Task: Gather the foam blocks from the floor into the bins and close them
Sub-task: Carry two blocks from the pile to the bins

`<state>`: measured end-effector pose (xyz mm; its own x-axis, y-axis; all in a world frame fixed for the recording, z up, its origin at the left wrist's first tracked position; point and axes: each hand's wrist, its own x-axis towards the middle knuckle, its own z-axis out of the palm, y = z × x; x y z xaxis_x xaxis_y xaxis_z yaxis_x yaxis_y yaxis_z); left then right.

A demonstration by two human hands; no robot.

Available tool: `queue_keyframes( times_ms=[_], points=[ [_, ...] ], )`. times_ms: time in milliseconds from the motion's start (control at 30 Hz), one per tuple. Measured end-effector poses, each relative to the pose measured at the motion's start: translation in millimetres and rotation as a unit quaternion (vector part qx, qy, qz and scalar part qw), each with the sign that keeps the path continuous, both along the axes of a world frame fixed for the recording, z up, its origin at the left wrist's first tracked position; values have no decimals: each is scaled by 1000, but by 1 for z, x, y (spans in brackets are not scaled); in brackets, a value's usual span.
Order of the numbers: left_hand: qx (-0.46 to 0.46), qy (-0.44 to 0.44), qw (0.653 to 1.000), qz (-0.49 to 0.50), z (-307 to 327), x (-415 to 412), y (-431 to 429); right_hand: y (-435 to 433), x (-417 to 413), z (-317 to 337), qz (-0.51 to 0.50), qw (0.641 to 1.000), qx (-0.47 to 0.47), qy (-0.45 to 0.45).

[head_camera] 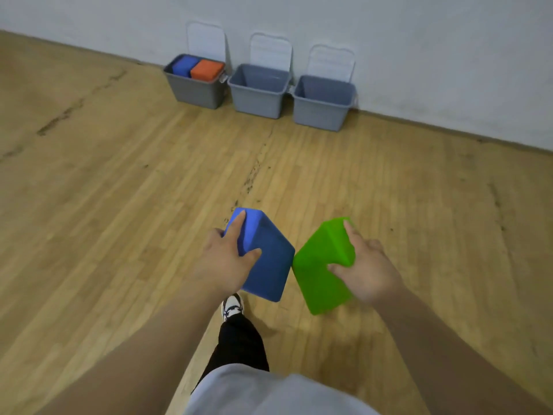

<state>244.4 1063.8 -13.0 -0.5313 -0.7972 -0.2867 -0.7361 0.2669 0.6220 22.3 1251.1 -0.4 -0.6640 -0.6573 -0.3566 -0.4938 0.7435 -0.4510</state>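
so, which step is the person on? (observer)

carry phase, by judgement. the left hand [227, 259] grips the blue block [266, 259], thumb on its near face and index finger laid along the top edge. the right hand [365, 268] has its fingers curled round the green block [320, 274]. both blocks are held above the floor [119, 190], well short of the bins. their inner corners meet or nearly meet; cannot tell which. (recorder)

and the next move? (observer)

walk to the wall and drop the blocks in. the left bin [194, 91] looks full with a blue and an orange block, so the middle bin [257, 100] or the right bin [321, 112], both showing bare insides, should take them. the lids [270, 50] are upright against the wall, so closing is not yet done. (recorder)

any writing? (observer)

none legible on blocks, bins or lids. (recorder)
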Motion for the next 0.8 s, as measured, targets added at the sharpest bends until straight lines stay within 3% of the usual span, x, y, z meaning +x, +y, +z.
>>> queue_keyframes(
  times_ms=[400, 800],
  points=[
    [17, 27, 998, 62, 14, -13, -284, -307, -42, 17, 60, 998, -30, 7],
    [-8, -12, 994, 107, 14, -93, -461, -522, -144, 5, 135, 990, -20, -28]
  ],
)
